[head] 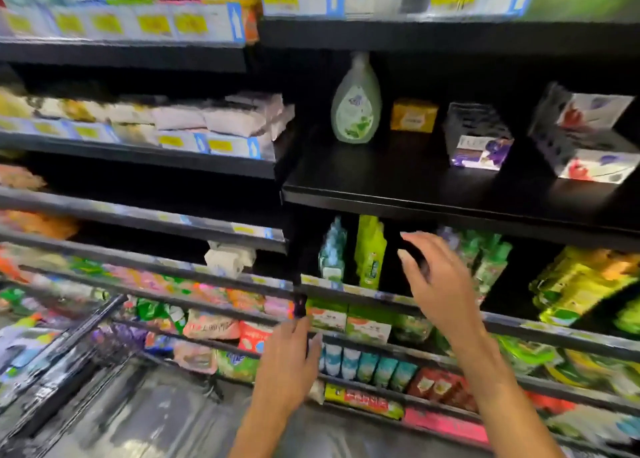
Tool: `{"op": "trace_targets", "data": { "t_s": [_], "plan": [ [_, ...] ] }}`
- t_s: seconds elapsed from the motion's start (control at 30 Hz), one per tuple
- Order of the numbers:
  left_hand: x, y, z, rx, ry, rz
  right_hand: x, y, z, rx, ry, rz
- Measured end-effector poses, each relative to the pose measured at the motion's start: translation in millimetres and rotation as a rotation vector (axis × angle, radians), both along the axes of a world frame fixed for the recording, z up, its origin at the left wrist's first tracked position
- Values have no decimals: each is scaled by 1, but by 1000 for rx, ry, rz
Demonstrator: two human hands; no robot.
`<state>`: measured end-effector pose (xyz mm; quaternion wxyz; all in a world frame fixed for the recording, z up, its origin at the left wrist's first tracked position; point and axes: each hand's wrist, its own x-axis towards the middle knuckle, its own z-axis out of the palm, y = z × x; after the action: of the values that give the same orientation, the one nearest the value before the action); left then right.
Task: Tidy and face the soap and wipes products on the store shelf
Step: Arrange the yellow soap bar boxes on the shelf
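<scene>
Shelving fills the view, blurred by motion. At far left, a black shelf carries pale soft wipes packs stacked flat, and lower rows hold bright pouches too smeared to identify. A dark wire cart stands on the floor at near left.

The left hand hovers low in front of the lower rails, fingers curled round a small dark object that cannot be made out. Right of it, under the wide black shelf, a pale blue-green wipes pack and a lime-green wipes pack stand upright on edge, with a dark gap beside them. The right hand reaches toward that gap, fingers spread and loosely bent, holding nothing. The hands are apart.

These wipes packs look light, soft and slick, likely to slump or tip; taking each by its two side edges seems safest. Further upright green packs crowd just right of the hand and could topple if brushed.

Above, a green soap bottle stands set back, probably heavier and rigid, best held round its body. A yellow box and purple-printed soap cartons sit right of it, stiff and easy to slide forward.
</scene>
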<state>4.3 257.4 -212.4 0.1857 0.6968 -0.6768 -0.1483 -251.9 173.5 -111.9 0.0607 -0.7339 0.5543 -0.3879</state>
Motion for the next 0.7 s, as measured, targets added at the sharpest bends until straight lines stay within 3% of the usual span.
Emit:
{"op": "trace_targets", "data": {
  "t_s": [0.2,0.4,0.6,0.7],
  "plan": [
    [4,-69,75,-206,111,-184,-25,-40,35,-312,232,-196],
    [-14,-125,143,-561,216,-346,-46,-69,41,-104,473,-265],
    [-48,-205,193,-425,101,-407,-44,-68,40,-66,515,-291],
    [-73,-249,206,-255,206,-404,-48,-67,50,-49,515,-282]
  ]
}}
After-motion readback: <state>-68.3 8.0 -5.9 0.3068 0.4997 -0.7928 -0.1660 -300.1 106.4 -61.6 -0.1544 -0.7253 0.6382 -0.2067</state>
